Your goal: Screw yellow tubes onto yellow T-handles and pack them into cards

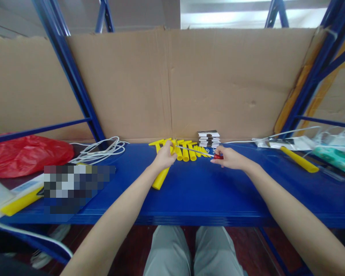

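Note:
My left hand [165, 156] is closed around the top of a yellow T-shaped tube handle [161, 178], whose long end points down toward the front of the blue shelf. In my right hand [229, 158] is a screwdriver [218, 156] with a red grip, held by the fingers. Its long thin shaft runs left, and the tip is close to the head of the piece in my left hand; contact there is too small to make out. Just behind my hands lie several more yellow T-shaped handles [185, 152] in a row, with smaller yellow pieces [202, 151] at their right.
A stack of small black-and-white boxes [209, 138] stands against the cardboard [232, 84]. Left are a coiled white cable [103, 151], a red plastic bag [31, 155] and a blurred-out patch [71, 191]. Right are a yellow tube [300, 160] and a green-white packet [333, 159].

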The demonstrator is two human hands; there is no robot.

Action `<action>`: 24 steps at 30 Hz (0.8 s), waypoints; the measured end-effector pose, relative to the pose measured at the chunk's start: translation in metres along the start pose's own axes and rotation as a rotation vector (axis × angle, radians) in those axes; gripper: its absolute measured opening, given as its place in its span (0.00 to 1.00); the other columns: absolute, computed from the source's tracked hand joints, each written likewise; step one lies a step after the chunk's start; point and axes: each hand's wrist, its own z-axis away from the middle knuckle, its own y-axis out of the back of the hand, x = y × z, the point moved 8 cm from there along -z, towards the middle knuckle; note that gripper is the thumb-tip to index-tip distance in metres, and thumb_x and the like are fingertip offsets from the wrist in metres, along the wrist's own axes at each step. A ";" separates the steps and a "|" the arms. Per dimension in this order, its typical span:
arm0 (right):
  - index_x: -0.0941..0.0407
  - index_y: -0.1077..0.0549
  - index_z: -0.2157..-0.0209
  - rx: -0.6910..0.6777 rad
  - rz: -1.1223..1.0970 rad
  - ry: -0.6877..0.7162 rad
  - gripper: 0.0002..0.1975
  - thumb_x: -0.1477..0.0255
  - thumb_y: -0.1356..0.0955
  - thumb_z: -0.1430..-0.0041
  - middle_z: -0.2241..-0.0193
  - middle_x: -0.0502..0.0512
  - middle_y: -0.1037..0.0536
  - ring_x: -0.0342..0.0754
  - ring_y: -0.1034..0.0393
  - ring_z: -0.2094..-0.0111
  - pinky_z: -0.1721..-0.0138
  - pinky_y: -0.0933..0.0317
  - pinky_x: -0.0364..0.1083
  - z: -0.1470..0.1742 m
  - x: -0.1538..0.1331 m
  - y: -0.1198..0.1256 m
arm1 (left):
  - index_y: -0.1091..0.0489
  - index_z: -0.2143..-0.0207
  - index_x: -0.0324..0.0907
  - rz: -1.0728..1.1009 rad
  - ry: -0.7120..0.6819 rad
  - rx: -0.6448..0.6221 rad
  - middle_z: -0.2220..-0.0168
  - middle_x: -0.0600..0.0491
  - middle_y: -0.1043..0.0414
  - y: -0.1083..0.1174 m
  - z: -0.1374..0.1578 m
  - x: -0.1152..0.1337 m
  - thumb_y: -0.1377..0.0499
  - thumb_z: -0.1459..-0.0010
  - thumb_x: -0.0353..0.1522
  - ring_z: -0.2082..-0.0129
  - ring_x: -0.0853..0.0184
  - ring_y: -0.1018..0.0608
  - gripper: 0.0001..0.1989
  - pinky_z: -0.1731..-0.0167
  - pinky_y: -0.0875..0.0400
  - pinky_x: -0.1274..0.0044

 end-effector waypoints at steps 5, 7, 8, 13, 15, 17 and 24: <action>0.55 0.38 0.74 0.009 -0.004 0.006 0.13 0.60 0.34 0.51 0.78 0.51 0.31 0.44 0.39 0.77 0.76 0.47 0.43 0.002 -0.002 0.002 | 0.45 0.60 0.43 0.029 0.007 -0.037 0.84 0.64 0.40 -0.002 0.002 0.000 0.48 0.49 0.23 0.86 0.71 0.31 0.14 0.84 0.40 0.82; 0.55 0.36 0.74 -0.088 -0.033 0.015 0.14 0.58 0.38 0.47 0.78 0.52 0.30 0.45 0.38 0.76 0.75 0.46 0.43 0.003 -0.005 -0.003 | 0.46 0.60 0.43 0.046 0.014 -0.038 0.84 0.64 0.41 -0.003 0.001 -0.002 0.48 0.48 0.23 0.87 0.71 0.31 0.14 0.84 0.40 0.82; 0.56 0.35 0.75 -0.140 -0.044 0.027 0.16 0.57 0.40 0.45 0.78 0.52 0.30 0.45 0.38 0.76 0.74 0.46 0.44 0.004 -0.007 -0.006 | 0.46 0.60 0.44 0.057 0.013 -0.038 0.84 0.64 0.40 -0.003 0.000 -0.002 0.48 0.48 0.24 0.87 0.71 0.31 0.14 0.85 0.40 0.82; 0.55 0.35 0.76 -0.122 -0.026 0.028 0.13 0.60 0.37 0.47 0.79 0.52 0.30 0.46 0.37 0.75 0.74 0.45 0.44 0.004 -0.007 -0.006 | 0.45 0.61 0.43 0.047 -0.015 -0.027 0.84 0.65 0.41 -0.004 -0.002 -0.005 0.46 0.50 0.24 0.86 0.72 0.31 0.15 0.83 0.39 0.82; 0.55 0.37 0.75 -0.055 -0.025 -0.011 0.11 0.63 0.34 0.51 0.78 0.51 0.29 0.45 0.37 0.76 0.75 0.45 0.43 0.002 -0.003 -0.005 | 0.45 0.60 0.43 0.021 -0.022 -0.021 0.83 0.64 0.40 -0.004 -0.003 -0.005 0.46 0.50 0.24 0.86 0.72 0.31 0.14 0.82 0.38 0.81; 0.54 0.38 0.74 -0.006 -0.007 -0.036 0.10 0.65 0.33 0.53 0.78 0.50 0.29 0.44 0.37 0.77 0.76 0.46 0.43 0.000 0.000 -0.005 | 0.44 0.60 0.43 -0.008 -0.035 -0.005 0.82 0.64 0.39 -0.003 -0.003 -0.003 0.46 0.50 0.25 0.84 0.71 0.31 0.14 0.80 0.37 0.80; 0.56 0.34 0.73 -0.199 -0.111 -0.014 0.14 0.59 0.39 0.45 0.77 0.53 0.29 0.44 0.37 0.76 0.75 0.44 0.43 0.006 -0.001 -0.014 | 0.43 0.62 0.43 -0.115 -0.087 0.046 0.76 0.58 0.35 0.004 -0.001 0.006 0.45 0.51 0.25 0.74 0.68 0.28 0.13 0.72 0.35 0.77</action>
